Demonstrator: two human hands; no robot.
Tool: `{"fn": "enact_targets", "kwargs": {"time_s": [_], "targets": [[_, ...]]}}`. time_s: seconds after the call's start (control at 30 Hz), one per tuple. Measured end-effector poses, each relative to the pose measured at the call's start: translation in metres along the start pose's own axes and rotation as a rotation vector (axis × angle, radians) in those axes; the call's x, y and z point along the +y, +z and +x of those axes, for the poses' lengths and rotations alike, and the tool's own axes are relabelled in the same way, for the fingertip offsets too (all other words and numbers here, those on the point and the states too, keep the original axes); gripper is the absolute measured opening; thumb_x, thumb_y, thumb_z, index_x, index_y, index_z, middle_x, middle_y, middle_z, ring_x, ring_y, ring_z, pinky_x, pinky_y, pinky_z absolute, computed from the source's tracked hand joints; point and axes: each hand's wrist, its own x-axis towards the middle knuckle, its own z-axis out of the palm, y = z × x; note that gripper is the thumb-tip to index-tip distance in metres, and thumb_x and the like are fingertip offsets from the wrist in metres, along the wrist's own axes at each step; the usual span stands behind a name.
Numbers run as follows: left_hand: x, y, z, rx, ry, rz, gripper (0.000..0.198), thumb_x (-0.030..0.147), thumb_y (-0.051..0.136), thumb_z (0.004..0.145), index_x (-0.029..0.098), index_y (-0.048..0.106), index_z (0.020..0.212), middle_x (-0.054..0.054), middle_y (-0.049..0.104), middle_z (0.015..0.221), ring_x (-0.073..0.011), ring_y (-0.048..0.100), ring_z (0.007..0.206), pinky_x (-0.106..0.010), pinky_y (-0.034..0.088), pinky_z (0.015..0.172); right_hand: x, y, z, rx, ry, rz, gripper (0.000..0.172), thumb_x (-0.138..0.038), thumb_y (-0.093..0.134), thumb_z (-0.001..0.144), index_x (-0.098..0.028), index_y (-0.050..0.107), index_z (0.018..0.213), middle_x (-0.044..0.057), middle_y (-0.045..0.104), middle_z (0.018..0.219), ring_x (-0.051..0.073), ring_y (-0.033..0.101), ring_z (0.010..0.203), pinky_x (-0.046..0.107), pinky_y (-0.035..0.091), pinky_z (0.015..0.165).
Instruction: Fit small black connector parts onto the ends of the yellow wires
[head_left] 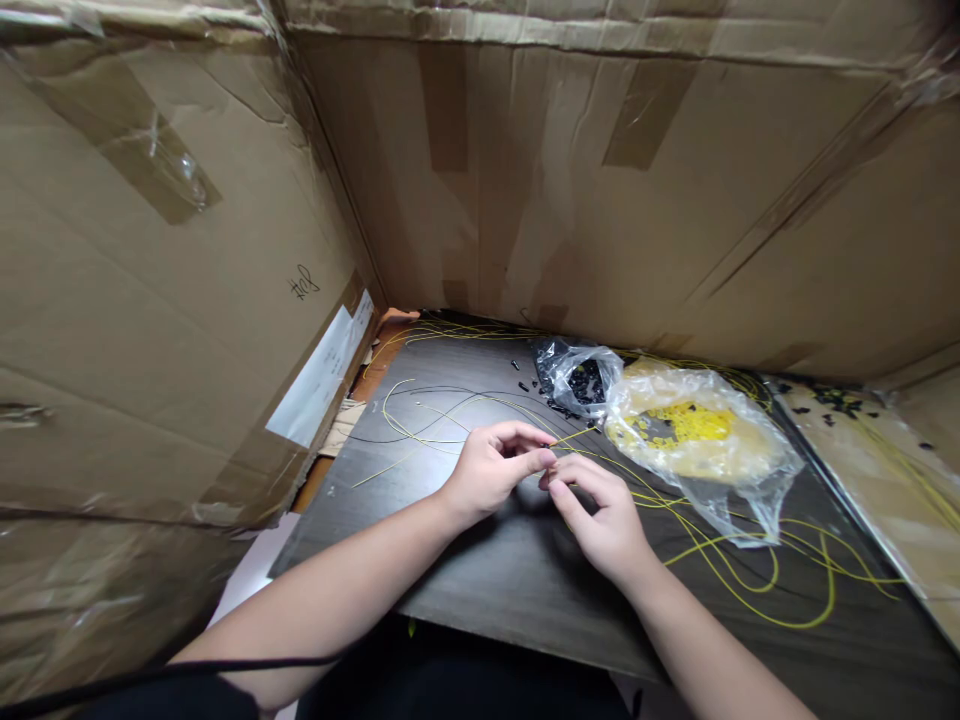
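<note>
Over the middle of the dark tabletop (435, 580) my left hand (491, 470) and my right hand (604, 520) meet at their fingertips. My left thumb and forefinger are pinched together, and a thin yellow wire (576, 436) sticks out from them to the right. A tiny dark piece shows at those fingertips; its kind is too small to tell. The fingers of my right hand are closed just beside it, and what they pinch is hidden. More long yellow wires (750, 588) run loosely from near the hands toward the right.
A clear bag of small black parts (589, 385) and a plastic bag with yellow pieces (697, 425) lie behind my right hand. Loose black bits (523, 386) are scattered nearby. Cardboard walls (525, 200) enclose the back and left. Another board (885, 480) stands right, with wires and black parts.
</note>
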Motion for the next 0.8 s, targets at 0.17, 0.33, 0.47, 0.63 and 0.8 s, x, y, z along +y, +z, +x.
{"fn": "enact_targets", "kwargs": {"time_s": [0.17, 0.33, 0.47, 0.63, 0.8], "targets": [[-0.0012, 0.0005, 0.0000, 0.025, 0.018, 0.012, 0.035, 0.036, 0.088, 0.069, 0.011, 0.073, 0.088, -0.006, 0.075, 0.076, -0.0127, 0.068, 0.068, -0.021, 0.052, 0.066, 0.0004, 0.0003, -0.0003, 0.055, -0.021, -0.010, 0.010, -0.021, 0.063, 0.093, -0.021, 0.068, 0.085, 0.007, 0.066, 0.104, 0.019, 0.064, 0.097, 0.034, 0.048, 0.089], [-0.0010, -0.0006, 0.0007, 0.019, -0.006, -0.028, 0.035, 0.036, 0.087, 0.070, 0.011, 0.073, 0.090, -0.006, 0.075, 0.076, -0.0126, 0.068, 0.067, -0.022, 0.053, 0.066, 0.0002, -0.0006, -0.0003, 0.004, 0.087, 0.120, 0.018, -0.024, 0.058, 0.097, -0.021, 0.065, 0.081, 0.003, 0.067, 0.084, 0.017, 0.064, 0.083, 0.032, 0.048, 0.083], [-0.0016, -0.0010, 0.0009, 0.019, -0.013, -0.021, 0.035, 0.036, 0.087, 0.070, 0.011, 0.073, 0.091, -0.007, 0.076, 0.077, -0.0149, 0.071, 0.071, -0.023, 0.054, 0.068, 0.0007, -0.0017, -0.0015, -0.008, 0.116, 0.161, 0.021, -0.024, 0.058, 0.095, -0.019, 0.061, 0.074, 0.002, 0.063, 0.075, 0.015, 0.059, 0.072, 0.031, 0.046, 0.075], [-0.0028, -0.0010, 0.0008, 0.011, -0.010, -0.021, 0.034, 0.034, 0.088, 0.070, 0.012, 0.073, 0.090, -0.007, 0.076, 0.077, -0.0148, 0.072, 0.072, -0.022, 0.054, 0.067, 0.0028, -0.0009, -0.0050, -0.069, 0.166, 0.141, 0.026, -0.019, 0.059, 0.086, -0.019, 0.049, 0.061, -0.001, 0.053, 0.060, 0.013, 0.049, 0.057, 0.027, 0.039, 0.060], [-0.0008, -0.0006, 0.0005, 0.019, -0.002, -0.015, 0.032, 0.034, 0.088, 0.069, 0.012, 0.074, 0.088, -0.006, 0.076, 0.076, -0.0141, 0.072, 0.070, -0.021, 0.054, 0.067, 0.0033, 0.0011, -0.0055, -0.146, 0.238, 0.075, 0.023, -0.016, 0.055, 0.078, -0.020, 0.045, 0.057, -0.003, 0.047, 0.055, 0.011, 0.041, 0.053, 0.025, 0.033, 0.055]]}}
